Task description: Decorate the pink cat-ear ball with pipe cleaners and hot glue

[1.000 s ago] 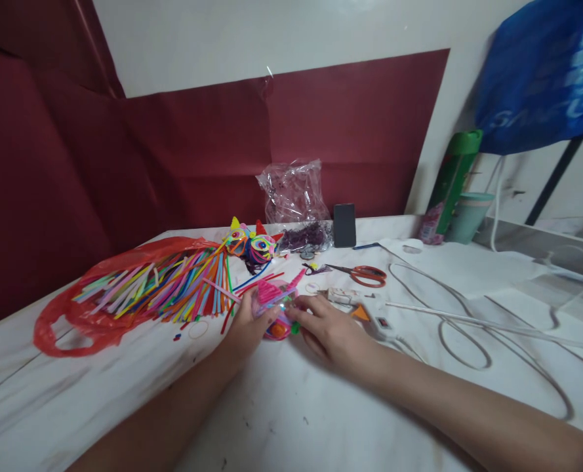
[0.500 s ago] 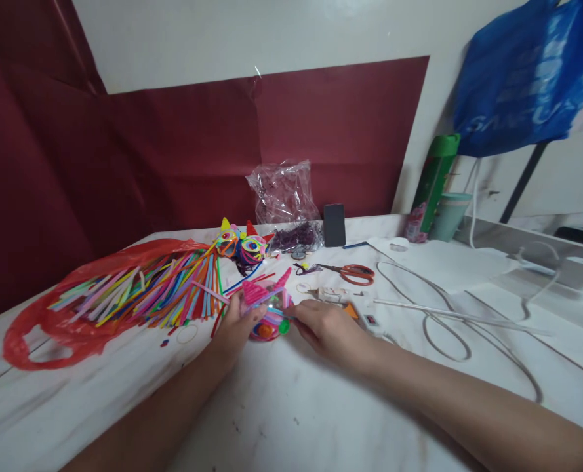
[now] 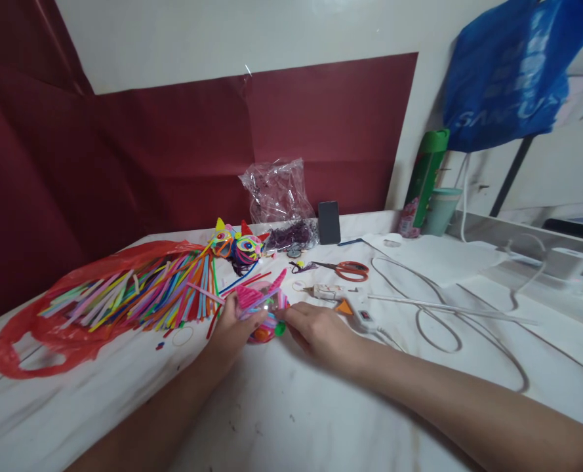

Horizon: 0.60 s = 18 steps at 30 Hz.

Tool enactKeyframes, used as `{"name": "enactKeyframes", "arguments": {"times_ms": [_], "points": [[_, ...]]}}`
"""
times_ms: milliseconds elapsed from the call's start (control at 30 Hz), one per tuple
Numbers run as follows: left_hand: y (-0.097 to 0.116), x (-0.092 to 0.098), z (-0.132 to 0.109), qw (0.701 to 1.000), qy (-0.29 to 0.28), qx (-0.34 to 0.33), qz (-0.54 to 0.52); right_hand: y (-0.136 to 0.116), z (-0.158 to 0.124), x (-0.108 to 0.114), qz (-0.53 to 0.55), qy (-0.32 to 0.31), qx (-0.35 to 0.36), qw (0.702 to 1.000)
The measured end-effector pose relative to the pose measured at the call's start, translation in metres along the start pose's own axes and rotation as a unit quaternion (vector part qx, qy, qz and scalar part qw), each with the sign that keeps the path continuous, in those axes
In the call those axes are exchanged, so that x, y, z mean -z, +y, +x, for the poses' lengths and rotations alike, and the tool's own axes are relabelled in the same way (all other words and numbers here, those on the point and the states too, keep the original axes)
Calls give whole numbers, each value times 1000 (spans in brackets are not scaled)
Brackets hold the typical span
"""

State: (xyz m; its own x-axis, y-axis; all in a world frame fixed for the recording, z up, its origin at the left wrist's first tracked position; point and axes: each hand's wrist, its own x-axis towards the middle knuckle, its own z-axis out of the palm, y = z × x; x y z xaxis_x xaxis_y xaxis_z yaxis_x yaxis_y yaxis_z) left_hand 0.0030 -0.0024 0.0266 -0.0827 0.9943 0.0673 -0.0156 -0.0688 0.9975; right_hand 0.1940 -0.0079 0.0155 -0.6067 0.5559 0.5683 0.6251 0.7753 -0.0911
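Between my hands is a round pipe-cleaner ornament (image 3: 270,305) with pink pointed ears, coloured bands and a green spot low on its right side. My left hand (image 3: 233,328) is closed around its left side, thumb across the front. At the right side, the bent fingers of my right hand (image 3: 315,328) press together against the ornament's edge; whatever they pinch is too small to make out. Two similar ornaments, one with yellow ears (image 3: 222,240) and one with red ears (image 3: 248,246), sit behind on the table.
Pipe cleaners (image 3: 158,288) lie on a red plastic bag (image 3: 10,354) at left. Right of my hands are a glue gun (image 3: 330,293), its looping cord, and scissors (image 3: 351,270). A phone (image 3: 328,223) leans by the wall beside a clear bag (image 3: 279,193). A green can (image 3: 423,180) stands farther right.
The whole view has shifted slightly, so things appear a little farther left. Both hands stay on the ornament, with only a slight shift of the right fingers.
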Motion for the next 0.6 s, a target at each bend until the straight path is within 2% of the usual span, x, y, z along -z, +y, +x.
{"name": "enactKeyframes", "arguments": {"times_ms": [167, 433, 600], "points": [[-6, 6, 5, 1000, -22, -14, 10, 0, 2, 1, -22, 2, -46, 999], [-9, 8, 10, 999, -25, -8, -25, 5, 3, 10, -35, -7, -28, 999], [-11, 9, 11, 998, -12, 4, -55, 6, 6, 20, -93, -53, -64, 992]]}}
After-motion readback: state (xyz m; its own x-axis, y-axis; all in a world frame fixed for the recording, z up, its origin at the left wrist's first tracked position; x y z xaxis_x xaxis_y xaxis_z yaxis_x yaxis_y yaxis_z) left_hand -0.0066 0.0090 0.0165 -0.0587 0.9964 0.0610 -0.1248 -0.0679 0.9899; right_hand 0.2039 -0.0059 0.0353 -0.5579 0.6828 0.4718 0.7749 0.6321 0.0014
